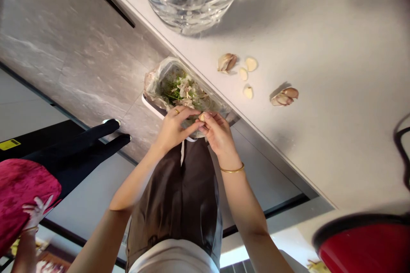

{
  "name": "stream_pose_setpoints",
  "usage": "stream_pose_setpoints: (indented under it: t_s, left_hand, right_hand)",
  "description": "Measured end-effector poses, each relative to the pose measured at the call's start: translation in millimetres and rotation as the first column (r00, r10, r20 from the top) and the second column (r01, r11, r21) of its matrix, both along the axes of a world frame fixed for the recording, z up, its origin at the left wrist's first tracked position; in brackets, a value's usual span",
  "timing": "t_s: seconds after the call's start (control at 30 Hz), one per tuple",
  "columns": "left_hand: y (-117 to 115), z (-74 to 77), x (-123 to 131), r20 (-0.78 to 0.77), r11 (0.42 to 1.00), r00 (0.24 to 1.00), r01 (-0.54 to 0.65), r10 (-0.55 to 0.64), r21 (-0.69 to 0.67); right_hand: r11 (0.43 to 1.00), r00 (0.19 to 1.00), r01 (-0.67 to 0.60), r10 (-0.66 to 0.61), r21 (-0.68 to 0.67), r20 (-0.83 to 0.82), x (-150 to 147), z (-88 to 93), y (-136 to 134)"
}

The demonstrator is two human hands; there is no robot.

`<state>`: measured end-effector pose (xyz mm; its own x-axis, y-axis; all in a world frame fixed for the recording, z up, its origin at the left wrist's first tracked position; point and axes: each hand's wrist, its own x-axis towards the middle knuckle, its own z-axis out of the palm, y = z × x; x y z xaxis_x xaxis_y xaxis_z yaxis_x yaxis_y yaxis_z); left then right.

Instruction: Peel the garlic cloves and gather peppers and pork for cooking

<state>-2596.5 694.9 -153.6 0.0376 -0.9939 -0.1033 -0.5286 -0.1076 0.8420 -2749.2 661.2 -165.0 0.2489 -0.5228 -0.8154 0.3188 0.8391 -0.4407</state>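
Counter (pixel 339 136) cropped; hands (pixel 221 135) partly hide garlic clove (pixel 201 117).

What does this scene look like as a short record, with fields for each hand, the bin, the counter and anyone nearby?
Right hand: pinching a pale garlic clove
Left hand: fingertips beside that clove; contact unclear
Bin: below the hands, bag-lined, holding green stems and papery scraps
Counter: three peeled cloves, two unpeeled garlic clusters, clear container partly out of frame
Nearby: another person, at left
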Motion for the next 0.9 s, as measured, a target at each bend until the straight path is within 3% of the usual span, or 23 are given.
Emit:
stream_pose_setpoints:
  t_s: [0.13,0.3,0.4,0.53,0.63,0.77,0.9]
  left_hand:
    - [6,-0.5,-6,-0.040,0.996,0.999,-0.039,0.036,-0.085]
    - [8,0.0,-5,0.208,0.980,0.977,-0.005,0.047,-0.201]
    - [5,-4.1,0,0.287,0.973,0.946,-0.089,0.150,-0.215]
    - [1,-11.1,9,0.331,0.967,0.915,-0.175,0.230,-0.187]
    - [1,-9.7,10,0.237,0.975,0.948,-0.189,0.213,-0.119]
    - [5,-3.2,2,-0.024,0.991,0.991,-0.135,0.135,0.020]
    - [8,0.1,-6,-0.022,0.986,0.986,-0.165,0.165,0.017]
  right_hand:
    - [1.000,1.000,0.004,-0.004,0.010,0.007,2,1.4,-1]
    - [0.999,0.997,-0.027,0.025,0.029,0.074,1,8.4,-1]
    - [0.992,0.987,-0.128,0.125,0.023,0.101,1,11.3,1]
    - [0.978,0.979,-0.202,0.203,-0.044,0.014,-1,9.3,4]
    - [0.973,0.979,-0.202,0.199,-0.115,-0.032,-3,5.5,6]
    - [0.971,0.986,-0.158,0.145,-0.179,-0.084,-4,2.9,6]
    - [0.957,0.985,-0.112,0.072,-0.266,-0.154,-1,4.0,7]
